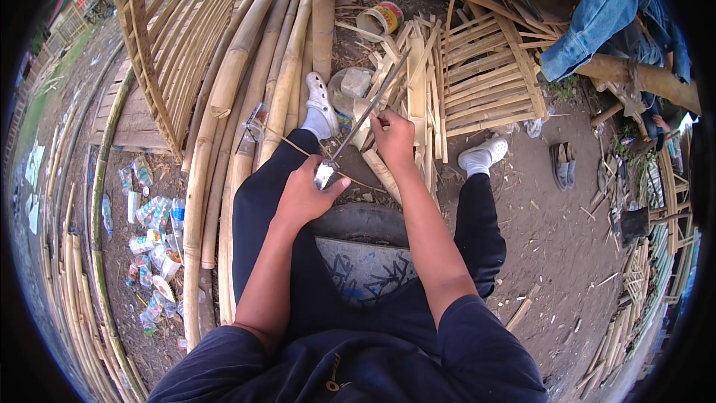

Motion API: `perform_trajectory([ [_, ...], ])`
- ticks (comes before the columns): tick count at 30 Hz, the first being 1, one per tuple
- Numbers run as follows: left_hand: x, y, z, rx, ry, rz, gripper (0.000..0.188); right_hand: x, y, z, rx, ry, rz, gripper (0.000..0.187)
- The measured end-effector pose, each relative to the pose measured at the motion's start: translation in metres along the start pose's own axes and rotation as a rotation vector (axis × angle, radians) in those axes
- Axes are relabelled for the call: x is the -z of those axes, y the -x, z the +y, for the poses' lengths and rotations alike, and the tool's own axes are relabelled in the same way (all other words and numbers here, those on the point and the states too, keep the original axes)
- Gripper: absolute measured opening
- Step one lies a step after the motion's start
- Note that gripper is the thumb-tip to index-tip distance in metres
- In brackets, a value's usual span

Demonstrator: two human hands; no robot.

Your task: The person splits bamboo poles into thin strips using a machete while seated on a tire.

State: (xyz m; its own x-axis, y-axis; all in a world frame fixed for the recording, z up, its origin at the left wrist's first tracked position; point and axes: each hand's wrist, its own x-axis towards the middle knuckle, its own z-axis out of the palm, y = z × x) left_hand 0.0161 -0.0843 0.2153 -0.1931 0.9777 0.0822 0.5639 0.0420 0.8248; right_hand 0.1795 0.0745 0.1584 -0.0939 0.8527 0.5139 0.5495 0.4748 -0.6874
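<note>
L hand (307,190) holds long metal tool (365,113), R hand (392,138) nr it.

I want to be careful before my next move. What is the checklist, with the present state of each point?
1. Left hand closed on the long thin metal tool: ok, near its shiny end.
2. Right hand clear of the tool: not ok, fingertips are close beside it.
3. Tool's far end clear of the split bamboo pieces: not ok, it extends over them in this view.
4. Hands gloved: not ok, both bare.
5. Tool's edge sharp: cannot tell.
</note>
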Motion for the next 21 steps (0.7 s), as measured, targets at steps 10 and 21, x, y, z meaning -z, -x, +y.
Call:
perform_trajectory([
  [10, 0.010, -0.008, 0.006, 0.229, -0.402, -0.178, 0.031, 0.053, 0.025, 0.094, -0.165, 0.237, -0.513, 0.036],
  [21, 0.006, -0.027, -0.011, 0.183, -0.403, -0.026, 0.022, 0.063, 0.185, 0.241, -0.819, 0.561, -1.102, 0.062],
])
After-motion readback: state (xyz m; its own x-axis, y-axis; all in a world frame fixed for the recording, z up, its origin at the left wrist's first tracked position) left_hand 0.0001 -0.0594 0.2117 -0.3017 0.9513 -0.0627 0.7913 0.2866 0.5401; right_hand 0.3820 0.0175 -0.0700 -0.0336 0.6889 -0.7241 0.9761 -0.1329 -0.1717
